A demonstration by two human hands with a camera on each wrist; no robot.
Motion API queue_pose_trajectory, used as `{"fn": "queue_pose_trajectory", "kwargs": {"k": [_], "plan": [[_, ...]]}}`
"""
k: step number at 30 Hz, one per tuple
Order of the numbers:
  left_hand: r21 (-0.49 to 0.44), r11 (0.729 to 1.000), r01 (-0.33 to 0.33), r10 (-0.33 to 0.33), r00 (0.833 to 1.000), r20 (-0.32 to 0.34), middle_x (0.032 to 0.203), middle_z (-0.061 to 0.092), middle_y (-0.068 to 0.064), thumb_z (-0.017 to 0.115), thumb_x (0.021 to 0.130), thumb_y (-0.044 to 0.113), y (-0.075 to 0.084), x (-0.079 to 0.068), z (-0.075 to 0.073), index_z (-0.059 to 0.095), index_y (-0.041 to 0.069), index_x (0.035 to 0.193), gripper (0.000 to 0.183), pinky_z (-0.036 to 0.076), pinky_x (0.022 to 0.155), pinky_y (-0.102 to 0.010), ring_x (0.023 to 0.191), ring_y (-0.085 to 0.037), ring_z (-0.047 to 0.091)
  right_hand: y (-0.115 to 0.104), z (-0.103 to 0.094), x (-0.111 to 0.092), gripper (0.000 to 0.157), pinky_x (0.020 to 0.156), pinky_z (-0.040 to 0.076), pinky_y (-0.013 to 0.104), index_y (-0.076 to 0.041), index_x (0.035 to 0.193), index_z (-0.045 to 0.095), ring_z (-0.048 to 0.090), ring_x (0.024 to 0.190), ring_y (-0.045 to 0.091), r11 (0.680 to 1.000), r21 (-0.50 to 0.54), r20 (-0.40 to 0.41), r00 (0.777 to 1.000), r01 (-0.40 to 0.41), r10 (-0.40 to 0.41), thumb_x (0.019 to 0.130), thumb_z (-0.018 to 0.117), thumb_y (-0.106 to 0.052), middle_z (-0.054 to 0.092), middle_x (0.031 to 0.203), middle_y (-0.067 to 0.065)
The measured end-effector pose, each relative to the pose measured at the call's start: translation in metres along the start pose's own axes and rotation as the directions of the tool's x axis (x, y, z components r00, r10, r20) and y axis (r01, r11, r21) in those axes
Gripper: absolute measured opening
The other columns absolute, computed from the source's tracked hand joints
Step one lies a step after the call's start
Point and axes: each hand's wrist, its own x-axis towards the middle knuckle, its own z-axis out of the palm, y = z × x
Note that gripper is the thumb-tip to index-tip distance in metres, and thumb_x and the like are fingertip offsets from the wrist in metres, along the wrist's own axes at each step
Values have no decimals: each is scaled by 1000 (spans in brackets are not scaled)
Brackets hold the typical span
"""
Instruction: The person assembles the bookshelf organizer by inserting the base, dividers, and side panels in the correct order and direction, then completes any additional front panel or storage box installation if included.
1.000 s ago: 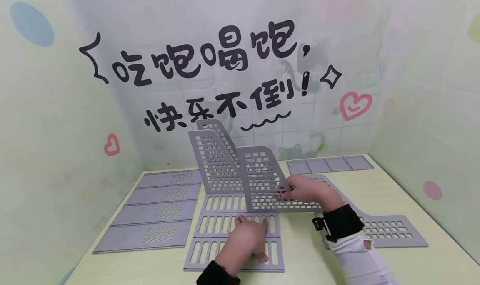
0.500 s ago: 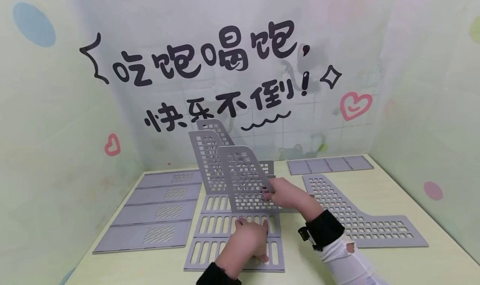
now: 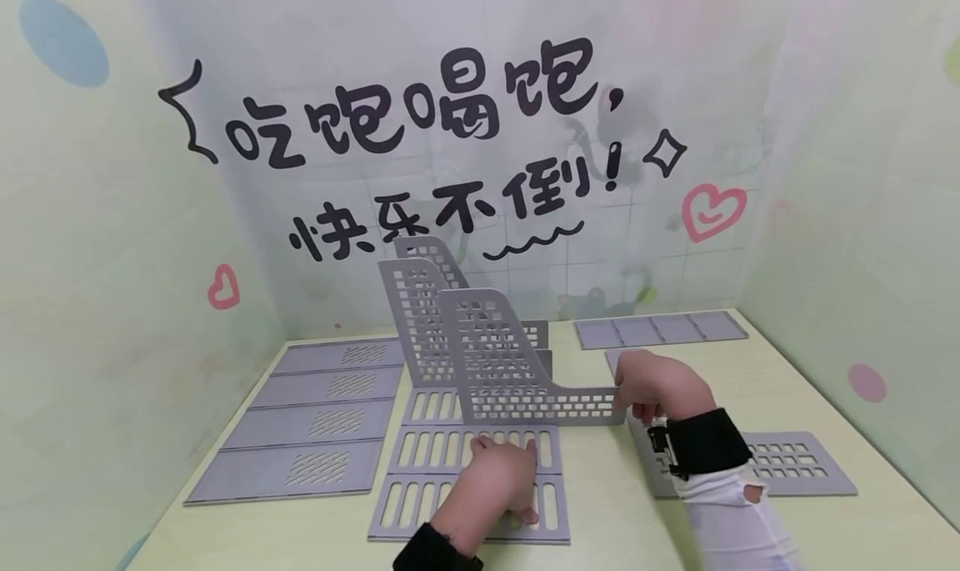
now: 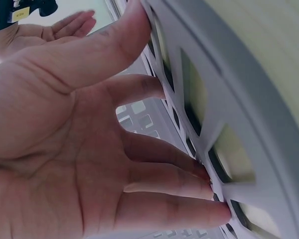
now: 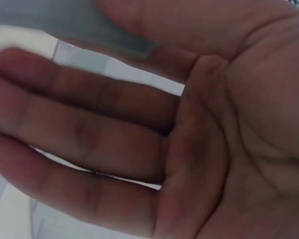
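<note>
Head view: I see the right hand (image 3: 663, 385) pinch the front panel (image 3: 551, 392) by its low end; the left hand (image 3: 501, 478), fingers extended, touches the slotted base (image 3: 427, 474).

The slotted panel (image 3: 431, 475) lies between the vented panel (image 3: 277, 425) at left and the flat lattice panel (image 3: 795, 486) at right. On it stand upright dividers (image 3: 495, 363).

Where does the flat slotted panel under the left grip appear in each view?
Head: slotted panel at lower centre, partly covered by the left grip.
Left wrist: slanting from top centre to lower right.
Right wrist: not visible.
Shared landmark: the right grip, seen in all three.
</note>
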Motion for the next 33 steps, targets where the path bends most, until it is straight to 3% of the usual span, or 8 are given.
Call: {"fn": "queue_pose_trajectory", "kwargs": {"k": [3,8,13,17,23,26,30,33], "plan": [[0,1000,-5,5,1000,-3,154,60,-21,91,59,61,-1,2,1,43,24,164,121,29,125,-75,147,-65,41,4,2,0,17,54,57,31,1,74,71,68,55,22,999,48,8,1000,-18,18,91,70,4,70,64,13],[-4,1000,-12,12,1000,16,153,61,-21,92,61,62,-3,5,1,40,25,165,122,27,124,-77,148,-66,38,-1,5,5,20,53,57,30,-2,72,69,70,54,21,998,-59,-17,1000,11,-12,91,70,5,71,62,10],[1,1000,-10,9,1000,26,151,63,-21,92,66,60,-2,4,-1,39,23,166,118,27,125,-76,149,-65,37,-8,8,8,19,55,59,30,-2,73,72,71,55,20,993,-102,-14,998,56,-57,92,74,0,72,62,7],[17,1000,3,-3,1000,20,152,62,-19,91,72,57,6,-16,-13,37,24,167,114,26,127,-74,150,-63,36,-18,15,13,23,56,51,25,-3,71,73,71,55,21,987,-119,-27,993,108,-112,94,75,-2,70,60,7],[-57,998,5,-3,999,42,152,62,-22,91,80,44,14,-59,-48,41,17,165,101,23,130,-69,153,-62,35,-44,36,26,23,53,41,23,-3,74,73,63,50,16,965,-108,-80,965,239,-248,97,75,-6,66,56,5],[-79,997,9,-5,998,57,151,63,-22,90,82,41,15,-73,-60,43,15,163,98,23,132,-67,153,-60,35,-50,44,29,22,53,40,23,-3,75,71,58,47,15,962,-121,-112,960,243,-257,97,75,-4,64,54,5],[-72,997,18,-14,998,59,150,64,-21,90,83,40,17,-79,-63,45,16,162,95,24,132,-65,153,-58,37,-52,48,31,21,52,41,23,-2,77,71,58,46,14,966,-101,-109,963,236,-247,97,75,-5,66,57,6],[-78,997,20,-16,998,54,151,63,-21,90,82,38,17,-80,-63,46,16,162,94,24,132,-64,153,-58,37,-53,52,32,22,55,40,26,-4,75,67,51,51,15,947,-162,-124,946,278,-299,95,76,-4,61,61,5]]}}
